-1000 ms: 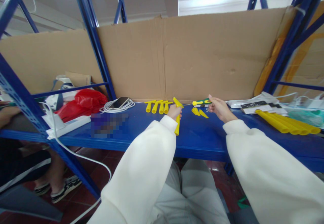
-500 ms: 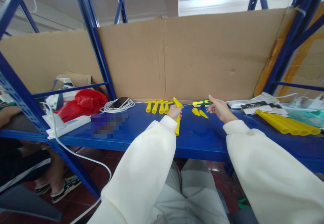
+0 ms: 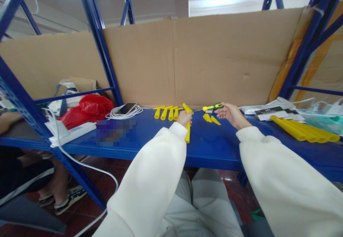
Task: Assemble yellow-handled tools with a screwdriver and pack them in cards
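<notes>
My left hand is wrapped round a yellow tube, held tilted, with a slanted yellow piece at its upper end. A screwdriver with a yellow and green handle lies level, its thin shaft reaching to that upper end. At the handle's butt is my right hand, thumb above and fingers below it. Beneath the screwdriver, loose yellow wedge-shaped pieces rest on the blue shelf. Left of my left hand stand several yellow tubes with flat tops in a row.
Several plain yellow tubes lie at right beside a black-and-white packet. Leftward are a coiled white cable with a phone, a power strip and a red bag. A cardboard sheet backs the blue shelf. Another person sits far left.
My right hand has shifted slightly left and its fingers have uncurled under the screwdriver handle. The screwdriver has moved a little left and up. My left hand stays nearly still.
</notes>
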A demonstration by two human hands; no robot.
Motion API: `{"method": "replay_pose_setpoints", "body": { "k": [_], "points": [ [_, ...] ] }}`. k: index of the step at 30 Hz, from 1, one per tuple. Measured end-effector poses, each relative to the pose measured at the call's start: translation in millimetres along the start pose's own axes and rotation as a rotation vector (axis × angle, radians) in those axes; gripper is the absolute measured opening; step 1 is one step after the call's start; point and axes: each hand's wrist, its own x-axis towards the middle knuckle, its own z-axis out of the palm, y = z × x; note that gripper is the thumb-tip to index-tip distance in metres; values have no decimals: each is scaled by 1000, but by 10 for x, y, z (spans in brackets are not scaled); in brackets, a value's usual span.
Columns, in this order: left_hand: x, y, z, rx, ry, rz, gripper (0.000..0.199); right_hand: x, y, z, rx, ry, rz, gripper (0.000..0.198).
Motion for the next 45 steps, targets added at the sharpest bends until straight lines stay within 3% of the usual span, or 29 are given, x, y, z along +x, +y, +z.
{"method": "replay_pose_setpoints", "body": {
  "k": [5, 12, 17, 45],
  "points": [
    [-30, 20, 1, 5, 1, 6, 16, -2, 2, 2, 18, -5, -1, 15],
    [-34, 20, 0, 12, 5, 6, 13, -40, 1, 41, -29, 42, -38, 31],
    [-42, 20, 4, 15, 0, 10, 16, -42, 5, 53, -59, 138, -30, 30],
    [-4, -14, 29, 117, -40, 30, 9, 94, 114, 19, -146, 245, -206, 26]
  ]
}}
